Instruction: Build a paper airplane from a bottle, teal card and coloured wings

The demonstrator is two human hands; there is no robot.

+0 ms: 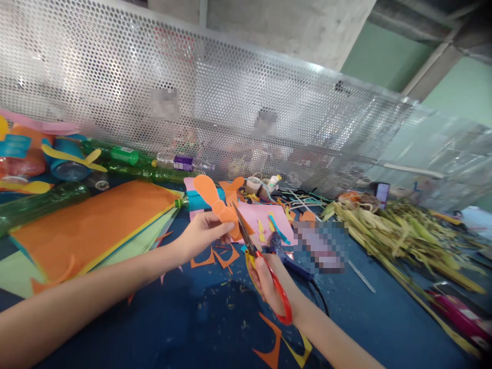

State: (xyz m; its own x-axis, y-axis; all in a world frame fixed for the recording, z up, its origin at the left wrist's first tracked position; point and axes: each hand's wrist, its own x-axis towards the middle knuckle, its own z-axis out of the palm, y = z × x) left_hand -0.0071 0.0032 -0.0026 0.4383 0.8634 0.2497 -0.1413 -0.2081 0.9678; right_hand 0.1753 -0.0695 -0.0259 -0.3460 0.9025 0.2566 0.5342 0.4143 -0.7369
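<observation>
My left hand pinches an orange foam-like sheet cutout with rounded, propeller-like lobes. In my right hand is a pair of scissors with red handles, its blades pointing up and left against the cutout's right edge. Whether the blades are biting into the sheet at this instant is hard to make out. Orange scraps lie on the blue table just below my left hand. Behind the cutout rest a pink sheet and a bottle with a blue wrap.
A glue gun with a black cord lies right of the scissors. Stacked coloured sheets and green bottles occupy the left. Dried husks spread over the right. A perforated metal screen stands along the back.
</observation>
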